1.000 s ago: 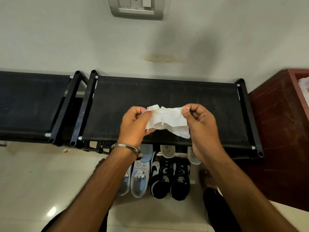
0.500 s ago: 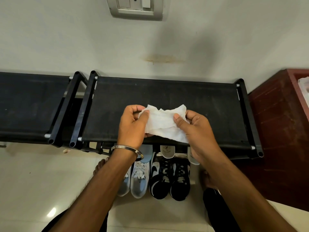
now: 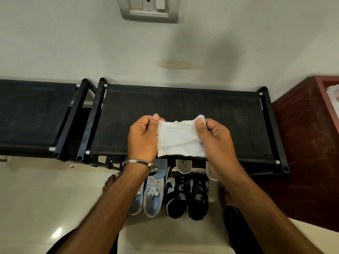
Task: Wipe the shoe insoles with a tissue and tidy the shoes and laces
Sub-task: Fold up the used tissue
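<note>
Tissue [image 3: 178, 139] stretched flat, long axis left-to-right, pinched at both ends by two hands (left [image 3: 144, 138], right [image 3: 216, 139]).

White tissue [image 3: 178, 139], black-and-white shoes [image 3: 187, 195]

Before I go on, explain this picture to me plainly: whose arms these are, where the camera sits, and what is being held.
The camera is worn on a person's head, looking down at their own bare arms. The left hand and right hand pinch a white crumpled tissue, stretched between them above a black fabric-topped shoe rack. On the pale floor below stand a white and light-blue pair of sneakers and a black and white pair of sneakers. Pale insoles show behind them.
</note>
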The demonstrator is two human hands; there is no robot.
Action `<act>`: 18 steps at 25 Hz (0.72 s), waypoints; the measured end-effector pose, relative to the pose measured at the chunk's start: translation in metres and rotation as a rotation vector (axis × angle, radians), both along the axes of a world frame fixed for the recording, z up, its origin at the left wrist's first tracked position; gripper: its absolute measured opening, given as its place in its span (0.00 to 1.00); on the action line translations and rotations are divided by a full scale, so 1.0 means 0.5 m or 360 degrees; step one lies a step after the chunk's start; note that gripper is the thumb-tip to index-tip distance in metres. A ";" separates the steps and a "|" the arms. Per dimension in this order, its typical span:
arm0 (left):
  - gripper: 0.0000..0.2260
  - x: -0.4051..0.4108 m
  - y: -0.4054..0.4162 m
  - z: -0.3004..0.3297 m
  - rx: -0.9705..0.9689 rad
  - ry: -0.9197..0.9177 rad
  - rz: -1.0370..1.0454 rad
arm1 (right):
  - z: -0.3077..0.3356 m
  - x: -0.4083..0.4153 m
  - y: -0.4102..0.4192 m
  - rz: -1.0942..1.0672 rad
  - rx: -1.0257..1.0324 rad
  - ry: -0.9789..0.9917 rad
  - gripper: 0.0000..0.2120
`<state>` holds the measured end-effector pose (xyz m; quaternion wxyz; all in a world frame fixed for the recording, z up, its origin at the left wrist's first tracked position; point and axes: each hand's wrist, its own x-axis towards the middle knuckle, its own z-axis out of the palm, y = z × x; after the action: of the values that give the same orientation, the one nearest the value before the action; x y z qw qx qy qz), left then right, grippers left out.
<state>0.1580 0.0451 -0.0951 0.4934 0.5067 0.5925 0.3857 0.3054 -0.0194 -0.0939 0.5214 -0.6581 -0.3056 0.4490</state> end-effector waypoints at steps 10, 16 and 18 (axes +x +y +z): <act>0.11 0.059 -0.024 -0.011 -0.0406 -0.0169 0.0004 | -0.002 0.020 -0.013 -0.0099 0.0015 -0.0224 0.20; 0.11 0.076 -0.029 -0.013 -0.0090 -0.0094 0.0101 | 0.017 0.061 -0.033 -0.0239 0.0029 -0.0259 0.16; 0.18 0.105 -0.049 0.002 -0.0410 -0.0212 0.0027 | 0.017 0.082 -0.043 -0.0226 0.0030 -0.0200 0.17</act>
<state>0.2103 0.0206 -0.0942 0.5893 0.4074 0.6073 0.3434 0.3465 -0.0408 -0.0855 0.5378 -0.7001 -0.2945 0.3659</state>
